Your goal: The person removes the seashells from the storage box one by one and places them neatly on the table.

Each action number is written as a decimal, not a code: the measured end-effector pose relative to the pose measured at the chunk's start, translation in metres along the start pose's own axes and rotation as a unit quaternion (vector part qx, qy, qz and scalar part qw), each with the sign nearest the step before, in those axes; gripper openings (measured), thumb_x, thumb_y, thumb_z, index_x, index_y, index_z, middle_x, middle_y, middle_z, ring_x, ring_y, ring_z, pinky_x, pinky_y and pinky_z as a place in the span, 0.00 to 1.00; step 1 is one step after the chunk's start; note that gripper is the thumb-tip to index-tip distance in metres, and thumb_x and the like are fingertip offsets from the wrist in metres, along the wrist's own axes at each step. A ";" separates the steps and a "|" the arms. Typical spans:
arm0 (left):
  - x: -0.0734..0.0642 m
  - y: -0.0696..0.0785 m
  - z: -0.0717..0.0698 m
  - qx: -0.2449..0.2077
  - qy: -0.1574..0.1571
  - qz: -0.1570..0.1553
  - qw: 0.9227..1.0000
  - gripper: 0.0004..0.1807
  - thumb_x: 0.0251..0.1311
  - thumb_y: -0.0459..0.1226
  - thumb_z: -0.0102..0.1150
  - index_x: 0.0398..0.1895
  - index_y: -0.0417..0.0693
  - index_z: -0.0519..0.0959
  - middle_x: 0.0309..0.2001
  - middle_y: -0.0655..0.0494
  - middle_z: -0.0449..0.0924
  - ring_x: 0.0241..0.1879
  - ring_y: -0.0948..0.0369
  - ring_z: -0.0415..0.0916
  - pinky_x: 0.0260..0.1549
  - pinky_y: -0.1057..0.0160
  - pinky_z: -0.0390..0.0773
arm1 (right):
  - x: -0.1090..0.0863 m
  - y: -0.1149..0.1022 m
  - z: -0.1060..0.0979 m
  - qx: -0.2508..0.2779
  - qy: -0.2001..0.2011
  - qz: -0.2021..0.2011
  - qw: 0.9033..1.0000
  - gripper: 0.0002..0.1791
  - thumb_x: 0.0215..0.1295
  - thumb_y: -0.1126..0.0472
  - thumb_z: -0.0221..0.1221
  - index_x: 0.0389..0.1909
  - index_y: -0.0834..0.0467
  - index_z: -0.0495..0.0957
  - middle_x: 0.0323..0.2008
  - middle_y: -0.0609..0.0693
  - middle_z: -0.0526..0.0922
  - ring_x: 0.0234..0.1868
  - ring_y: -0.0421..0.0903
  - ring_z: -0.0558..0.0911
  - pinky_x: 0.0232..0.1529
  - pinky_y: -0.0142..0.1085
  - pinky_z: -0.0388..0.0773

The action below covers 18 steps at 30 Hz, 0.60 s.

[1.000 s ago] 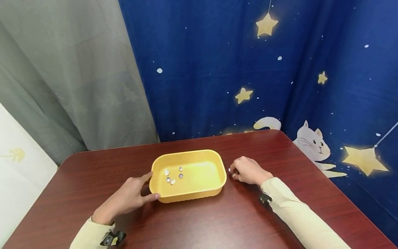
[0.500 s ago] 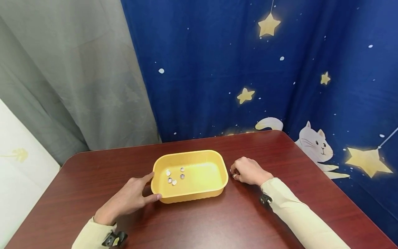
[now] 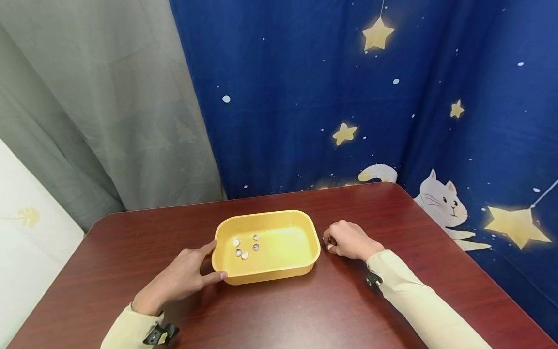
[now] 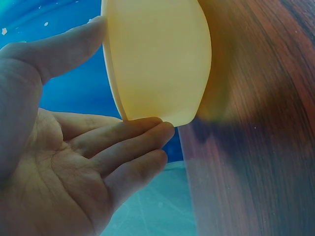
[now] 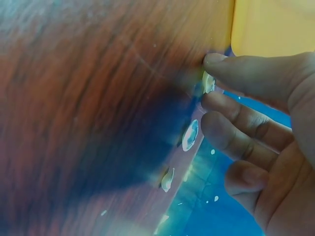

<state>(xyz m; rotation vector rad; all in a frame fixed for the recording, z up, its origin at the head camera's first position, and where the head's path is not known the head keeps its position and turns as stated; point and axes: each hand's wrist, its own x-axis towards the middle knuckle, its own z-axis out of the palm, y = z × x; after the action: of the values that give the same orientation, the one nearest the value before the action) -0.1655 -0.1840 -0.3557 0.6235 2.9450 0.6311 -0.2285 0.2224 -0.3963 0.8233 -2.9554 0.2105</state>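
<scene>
Yellow tub (image 3: 283, 249) — five gems (image 3: 255, 247) inside

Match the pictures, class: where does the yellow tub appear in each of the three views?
Head: the yellow tub is below the middle.
Left wrist: tub at upper middle, touched by the left hand.
Right wrist: tub in the top right corner, partly cut off.
Shared landmark: the reddish-brown table.

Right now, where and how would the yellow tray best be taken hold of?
I'd hold the yellow tray by the rim at its two short ends, one hand from each side: it stands upright and is longer than wide, so that should keep it level. The left hand touches one end; the right hand is beside the other.
</scene>
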 end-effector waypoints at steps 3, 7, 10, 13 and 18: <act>0.000 0.000 0.000 -0.001 -0.001 -0.004 1.000 0.47 0.56 0.55 0.70 0.70 0.33 0.67 0.58 0.43 0.83 0.56 0.54 0.82 0.55 0.47 0.81 | 0.000 -0.001 -0.001 -0.001 0.001 -0.004 1.000 0.06 0.54 0.63 0.71 0.25 0.49 0.84 0.19 0.38 0.74 0.24 0.38 0.71 0.27 0.31 0.71; 0.001 0.000 0.001 -0.004 -0.006 -0.010 1.000 0.48 0.55 0.56 0.71 0.71 0.33 0.67 0.59 0.43 0.82 0.57 0.54 0.81 0.56 0.47 0.81 | -0.002 0.000 -0.007 -0.005 -0.001 -0.003 1.000 0.05 0.55 0.61 0.72 0.28 0.49 0.85 0.19 0.38 0.75 0.25 0.37 0.72 0.27 0.31 0.71; 0.001 0.000 0.001 -0.001 -0.004 -0.008 1.000 0.48 0.55 0.55 0.71 0.71 0.33 0.67 0.59 0.43 0.82 0.57 0.54 0.81 0.56 0.47 0.81 | -0.003 0.000 -0.015 -0.011 0.006 0.001 1.000 0.05 0.53 0.60 0.73 0.29 0.50 0.86 0.21 0.40 0.79 0.26 0.38 0.73 0.28 0.33 0.73; 0.001 0.000 0.000 0.004 0.001 0.002 1.000 0.47 0.56 0.55 0.71 0.70 0.32 0.67 0.59 0.42 0.82 0.56 0.53 0.82 0.55 0.47 0.81 | -0.002 0.000 -0.028 -0.020 0.018 0.005 1.000 0.06 0.52 0.62 0.73 0.30 0.50 0.86 0.25 0.43 0.84 0.28 0.40 0.76 0.30 0.36 0.77; 0.001 -0.001 -0.001 0.005 0.004 0.006 1.000 0.47 0.56 0.54 0.71 0.69 0.31 0.68 0.59 0.40 0.81 0.57 0.52 0.81 0.55 0.46 0.81 | 0.002 -0.004 -0.053 -0.043 0.022 -0.010 0.999 0.07 0.51 0.64 0.72 0.31 0.52 0.86 0.28 0.44 0.85 0.29 0.41 0.77 0.33 0.38 0.79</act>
<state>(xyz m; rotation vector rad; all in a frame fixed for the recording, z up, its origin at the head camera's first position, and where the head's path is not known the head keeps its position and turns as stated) -0.1664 -0.1844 -0.3555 0.6407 2.9565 0.6224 -0.2269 0.2254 -0.3432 0.8255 -2.8916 0.0980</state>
